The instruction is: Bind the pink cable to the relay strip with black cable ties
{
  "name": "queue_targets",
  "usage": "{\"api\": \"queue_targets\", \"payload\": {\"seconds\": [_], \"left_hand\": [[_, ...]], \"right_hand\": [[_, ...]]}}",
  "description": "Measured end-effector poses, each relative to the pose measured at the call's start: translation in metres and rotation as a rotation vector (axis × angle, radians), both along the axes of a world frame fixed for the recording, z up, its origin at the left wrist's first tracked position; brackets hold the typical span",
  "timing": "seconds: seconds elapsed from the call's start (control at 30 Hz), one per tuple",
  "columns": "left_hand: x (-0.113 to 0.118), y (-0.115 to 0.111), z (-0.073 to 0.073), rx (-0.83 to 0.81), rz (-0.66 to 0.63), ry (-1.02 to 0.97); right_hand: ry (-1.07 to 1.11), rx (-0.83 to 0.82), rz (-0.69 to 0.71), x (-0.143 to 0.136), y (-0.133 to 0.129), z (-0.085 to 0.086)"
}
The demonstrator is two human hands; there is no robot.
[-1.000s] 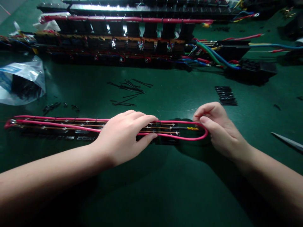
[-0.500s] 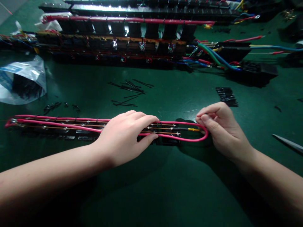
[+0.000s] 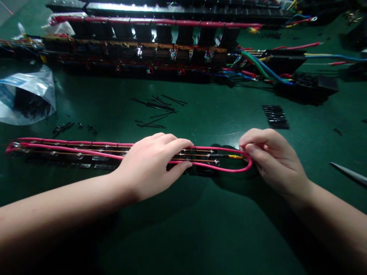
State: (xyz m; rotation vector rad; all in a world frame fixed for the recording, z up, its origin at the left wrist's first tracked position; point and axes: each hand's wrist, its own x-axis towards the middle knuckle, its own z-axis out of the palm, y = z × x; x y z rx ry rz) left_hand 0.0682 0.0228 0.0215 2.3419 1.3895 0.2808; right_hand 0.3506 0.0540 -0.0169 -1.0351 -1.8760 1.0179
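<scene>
A long black strip assembly (image 3: 197,155) with thin copper-coloured rods and solder joints lies across the table in front of me. A red cable (image 3: 229,170) runs along it and bends into a loop past its right end. My left hand (image 3: 156,164) is closed over the strip, its thumb on the near side and fingers on the far side. My right hand (image 3: 269,160) is in a pinch at the loop's right end; what its fingertips hold is hidden. Inside the loop lies a black wire with a yellow sleeve (image 3: 234,157). Small black cable ties (image 3: 91,144) bind the cable's far run.
Loose black cable ties (image 3: 160,105) lie beyond the strip, with a neat row (image 3: 276,117) at right. Cut pieces (image 3: 63,129) and a plastic bag (image 3: 28,95) sit left. A pointed metal tool (image 3: 348,172) lies right. Larger wired assemblies (image 3: 143,46) fill the back.
My right hand has shifted slightly right and down, still pinched near the cable loop. My left hand keeps its place on the strip.
</scene>
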Motion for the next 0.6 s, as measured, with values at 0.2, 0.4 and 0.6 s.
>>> {"api": "queue_targets", "payload": {"seconds": [0.2,0.4,0.6], "left_hand": [[0.0,-0.001,-0.001,0.018,-0.006,-0.007],[0.0,-0.001,0.0,0.039,-0.012,0.004],[-0.001,0.0,-0.002,0.075,0.001,-0.006]], "right_hand": [[-0.102,0.216,-0.091,-0.003,0.0,0.012],[0.208,0.296,-0.257,-0.024,-0.007,0.034],[0.383,-0.181,-0.2,-0.069,0.004,0.065]]}}
